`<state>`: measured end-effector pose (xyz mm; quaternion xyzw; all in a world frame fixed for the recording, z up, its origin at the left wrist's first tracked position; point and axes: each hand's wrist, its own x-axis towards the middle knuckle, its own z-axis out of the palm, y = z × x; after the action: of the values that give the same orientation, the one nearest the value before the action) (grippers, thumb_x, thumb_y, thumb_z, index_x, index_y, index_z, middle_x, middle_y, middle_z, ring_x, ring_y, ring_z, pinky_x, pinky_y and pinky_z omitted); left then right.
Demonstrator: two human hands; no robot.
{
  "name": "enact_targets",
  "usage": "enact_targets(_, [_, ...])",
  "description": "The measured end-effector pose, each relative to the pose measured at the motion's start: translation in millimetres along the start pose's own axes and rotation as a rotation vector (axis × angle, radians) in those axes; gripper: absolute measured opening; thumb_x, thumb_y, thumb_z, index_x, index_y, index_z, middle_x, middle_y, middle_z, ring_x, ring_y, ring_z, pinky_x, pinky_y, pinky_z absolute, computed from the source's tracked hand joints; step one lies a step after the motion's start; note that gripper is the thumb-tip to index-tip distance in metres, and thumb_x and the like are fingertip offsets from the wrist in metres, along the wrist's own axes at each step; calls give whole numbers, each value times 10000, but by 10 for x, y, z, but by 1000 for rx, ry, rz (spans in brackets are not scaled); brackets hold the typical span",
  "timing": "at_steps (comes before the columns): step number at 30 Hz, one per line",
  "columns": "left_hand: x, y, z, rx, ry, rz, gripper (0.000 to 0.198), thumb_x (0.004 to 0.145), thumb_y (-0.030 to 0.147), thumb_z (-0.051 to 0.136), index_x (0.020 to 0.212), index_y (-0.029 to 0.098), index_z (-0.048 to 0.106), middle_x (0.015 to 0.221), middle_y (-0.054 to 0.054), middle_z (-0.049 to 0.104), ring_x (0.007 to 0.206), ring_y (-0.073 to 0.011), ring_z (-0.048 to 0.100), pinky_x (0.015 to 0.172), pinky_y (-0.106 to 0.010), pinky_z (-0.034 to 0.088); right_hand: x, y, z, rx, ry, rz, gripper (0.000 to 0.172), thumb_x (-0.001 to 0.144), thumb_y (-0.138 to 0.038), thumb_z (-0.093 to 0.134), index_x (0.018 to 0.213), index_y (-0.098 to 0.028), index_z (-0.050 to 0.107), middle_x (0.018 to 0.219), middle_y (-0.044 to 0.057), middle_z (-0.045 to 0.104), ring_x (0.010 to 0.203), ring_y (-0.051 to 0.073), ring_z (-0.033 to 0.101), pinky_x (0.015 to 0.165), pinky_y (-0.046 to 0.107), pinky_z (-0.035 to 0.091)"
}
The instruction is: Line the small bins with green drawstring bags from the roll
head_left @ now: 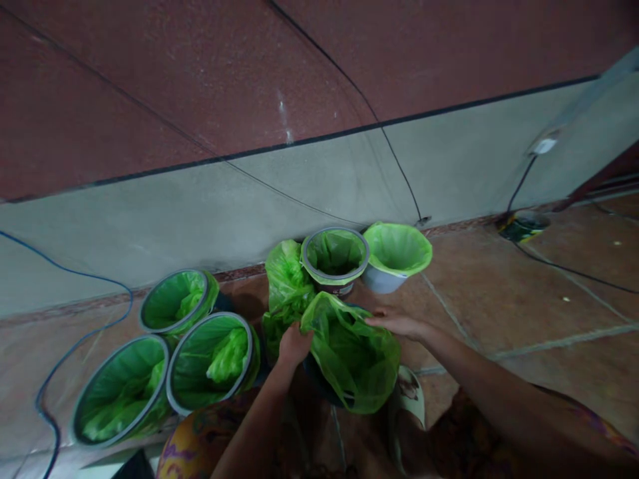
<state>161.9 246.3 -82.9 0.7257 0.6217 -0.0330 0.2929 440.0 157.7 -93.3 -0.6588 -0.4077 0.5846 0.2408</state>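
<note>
In front of me a green plastic bag (367, 362) hangs inside a dark bin (319, 380), its loose mouth spread above the rim. My left hand (295, 344) is closed on the bag's edge at the left. At the far right of the mouth, my right hand (392, 320) pinches the same edge. The bag covers most of the bin. Just beyond stand a brown bin (343, 287) with a grey rim ring and a white bin (384, 280), both lined with green bags. A bundle of crumpled green bags (287, 276) lies beside the brown bin.
To the left, three bins with grey rings, one at the back (144, 313), one in front (74, 426) and one nearer me (172, 392), hold green bags. A blue cable (82, 340) crosses the floor. A small tin (522, 226) stands by the wall at right.
</note>
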Motion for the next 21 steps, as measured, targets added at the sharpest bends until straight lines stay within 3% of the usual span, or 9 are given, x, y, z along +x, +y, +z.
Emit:
enact_targets(3, [3,6,10,-11,-29,29,198,834,173,530,951,138,685,940,-117,737,900,-219,686,706,-255,451,59,46,29,-26,-25,5,108,663,-252,649,721,-162,666,638,13,633,606,135,557,561,249,461])
enact_targets(6, [5,24,-57,-2,27,-11,281,831,114,476,969,170,715,956,-106,743,930,-235,687,737,-273,464,38,3,-5,-112,-53,59,91,577,-155,590,651,-156,644,538,-31,560,498,92,490,460,201,376])
enact_targets(11, [57,-16,-253,-80,197,-139,386,872,135,425,1131,186,706,1069,-106,739,1019,-246,677,830,-290,486,-188,-194,-242,-237,-147,108,165,520,-161,549,666,-173,625,549,-28,582,476,109,524,411,195,383])
enact_targets(13, [93,-67,-332,-125,282,-174,395,873,129,417,1144,168,701,1072,-114,738,1016,-244,679,840,-285,489,-308,-243,-373,-234,-224,117,200,524,-185,555,709,-180,630,590,-18,617,493,122,551,425,208,422])
enact_targets(16, [144,-145,-419,-175,388,-207,391,873,122,400,1114,150,707,1067,-129,736,998,-249,685,834,-286,493,-449,-255,-530,-255,-234,120,171,535,-212,567,700,-186,601,594,-12,619,475,122,547,426,219,435])
enact_targets(21, [202,-185,-367,-146,335,-238,381,882,164,413,1138,115,691,1107,-174,716,1032,-287,676,855,-322,495,-443,-178,-484,-559,-242,218,163,564,-192,577,714,-177,638,527,1,588,451,146,561,441,240,424])
